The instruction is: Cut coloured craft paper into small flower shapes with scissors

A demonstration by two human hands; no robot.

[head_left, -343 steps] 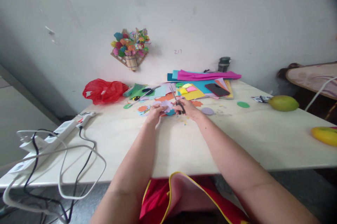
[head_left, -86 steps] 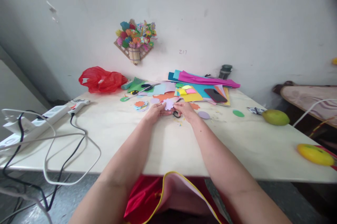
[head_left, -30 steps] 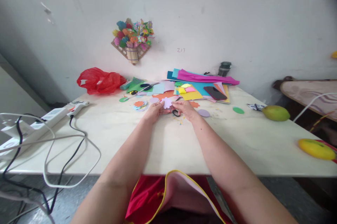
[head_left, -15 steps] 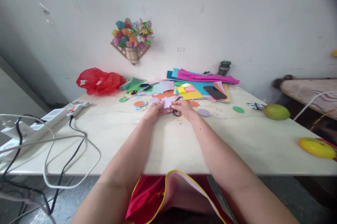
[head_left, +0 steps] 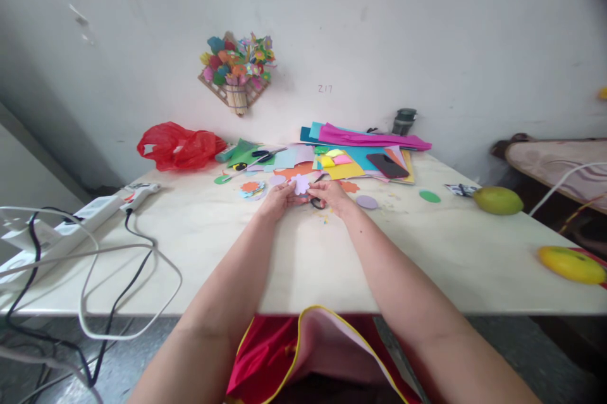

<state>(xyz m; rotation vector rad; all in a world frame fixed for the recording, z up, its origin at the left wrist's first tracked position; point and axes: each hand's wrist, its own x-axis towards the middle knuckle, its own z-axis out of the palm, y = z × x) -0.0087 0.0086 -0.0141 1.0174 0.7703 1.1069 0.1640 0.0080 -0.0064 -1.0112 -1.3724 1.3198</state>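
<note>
Lilac paper flower point(head_left: 301, 184) between my left hand point(head_left: 279, 200) and right hand point(head_left: 333, 196), edges pinched both sides, likely to steady it; black scissors handle point(head_left: 317, 204) just below the right fingers, whether held unclear.

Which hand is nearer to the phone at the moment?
The right. The right hand is nearer the table's front edge than the phone and left of it; the left hand is farther left, across the lilac paper flower.

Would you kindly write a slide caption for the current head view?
Left hand and right hand hold a lilac flower cutout over a pale table, coloured sheets beyond.
</note>
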